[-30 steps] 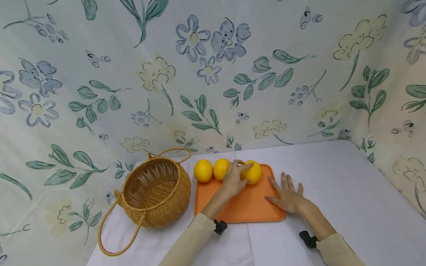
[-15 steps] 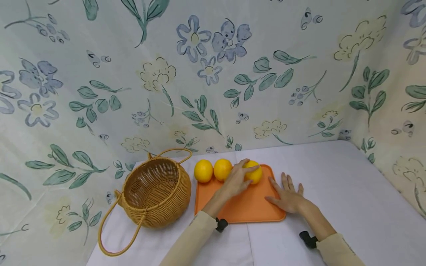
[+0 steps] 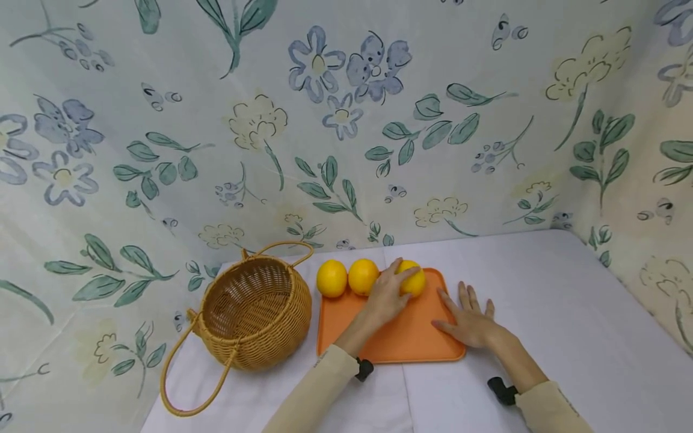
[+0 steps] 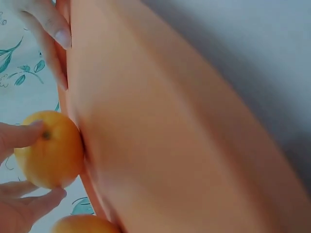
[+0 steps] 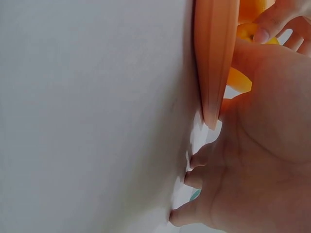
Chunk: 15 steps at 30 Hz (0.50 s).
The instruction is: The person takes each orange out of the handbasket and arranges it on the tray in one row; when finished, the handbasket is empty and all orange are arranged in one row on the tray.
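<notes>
My left hand (image 3: 385,299) grips the rightmost orange (image 3: 415,281) at the back of the orange tray (image 3: 414,340). In the left wrist view the thumb presses near the stem end of that orange (image 4: 51,158), and other fingers curl against its opposite side. Two more oranges sit in a row to its left, a middle one (image 3: 361,276) and a left one (image 3: 331,279). My right hand (image 3: 471,323) lies with spread fingers at the tray's right edge. In the right wrist view its thumb side meets the tray rim (image 5: 214,68), while other fingertips touch the white tablecloth.
A round wicker basket (image 3: 295,331) with two looped handles stands left of the tray, its inside facing up. White cloth (image 3: 568,300) covers the table. Behind it hangs a floral curtain (image 3: 346,180).
My left hand has shifted slightly right, farther over the rightmost orange. The right hand, tray and basket hold their places.
</notes>
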Available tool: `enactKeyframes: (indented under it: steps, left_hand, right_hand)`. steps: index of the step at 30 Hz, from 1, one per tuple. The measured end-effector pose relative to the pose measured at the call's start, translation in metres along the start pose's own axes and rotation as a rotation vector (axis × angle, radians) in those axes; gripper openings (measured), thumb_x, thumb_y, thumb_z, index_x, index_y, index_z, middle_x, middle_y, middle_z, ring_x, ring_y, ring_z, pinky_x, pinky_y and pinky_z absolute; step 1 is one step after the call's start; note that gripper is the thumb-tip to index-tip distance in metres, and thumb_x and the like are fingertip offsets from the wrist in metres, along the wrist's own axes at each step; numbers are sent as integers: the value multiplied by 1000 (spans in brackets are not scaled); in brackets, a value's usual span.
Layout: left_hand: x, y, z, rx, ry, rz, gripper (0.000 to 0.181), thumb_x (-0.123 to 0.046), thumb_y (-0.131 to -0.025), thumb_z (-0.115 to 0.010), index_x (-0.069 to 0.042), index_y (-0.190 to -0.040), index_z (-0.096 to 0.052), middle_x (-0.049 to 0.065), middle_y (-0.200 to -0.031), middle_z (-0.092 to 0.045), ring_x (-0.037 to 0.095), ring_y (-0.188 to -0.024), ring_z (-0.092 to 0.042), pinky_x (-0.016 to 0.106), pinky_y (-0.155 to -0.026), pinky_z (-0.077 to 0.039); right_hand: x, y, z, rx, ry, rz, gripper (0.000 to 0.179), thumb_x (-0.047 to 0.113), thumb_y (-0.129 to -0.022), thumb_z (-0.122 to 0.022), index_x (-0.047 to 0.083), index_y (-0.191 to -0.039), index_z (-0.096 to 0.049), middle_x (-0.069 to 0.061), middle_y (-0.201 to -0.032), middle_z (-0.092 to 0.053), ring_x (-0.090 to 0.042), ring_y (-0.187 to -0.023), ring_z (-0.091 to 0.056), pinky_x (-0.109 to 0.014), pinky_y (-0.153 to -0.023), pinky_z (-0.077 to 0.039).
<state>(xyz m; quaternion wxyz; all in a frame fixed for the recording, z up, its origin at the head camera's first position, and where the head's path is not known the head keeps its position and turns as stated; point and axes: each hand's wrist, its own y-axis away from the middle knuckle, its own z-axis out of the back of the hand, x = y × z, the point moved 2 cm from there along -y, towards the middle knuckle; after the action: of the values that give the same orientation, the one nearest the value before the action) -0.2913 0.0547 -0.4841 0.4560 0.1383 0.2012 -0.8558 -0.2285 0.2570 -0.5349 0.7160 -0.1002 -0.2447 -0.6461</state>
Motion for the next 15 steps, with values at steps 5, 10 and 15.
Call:
enactKeyframes:
  steps: [5, 10, 15]
  left_hand:
    - [-4, -2, 1, -39, -99, 4, 57, -10, -93, -77, -22, -145, -59, 20, -159, -46, 35, -139, -55, 48, -113, -50]
    - [-7, -3, 4, -56, -164, -26, 54, -9, -91, -79, -16, -141, -59, 22, -156, -48, 36, -138, -55, 47, -107, -55]
    - [-5, -6, 7, -58, -172, -70, 53, -10, -87, -83, -10, -132, -56, 17, -157, -49, 33, -143, -51, 43, -114, -50]
  right_hand:
    - [-1, -2, 1, 6, -8, 4, 101, 77, -92, -50, 9, -163, -27, -42, -165, 5, -63, -151, 8, -86, -108, 14]
    - [-5, -5, 0, -8, 12, 13, 102, 79, -92, -48, 9, -163, -26, -41, -165, 5, -62, -152, 7, -86, -109, 12]
    - [-7, -7, 2, 21, 2, 19, 98, 76, -95, -47, 13, -165, -22, -39, -166, 9, -59, -154, 9, -86, -110, 12]
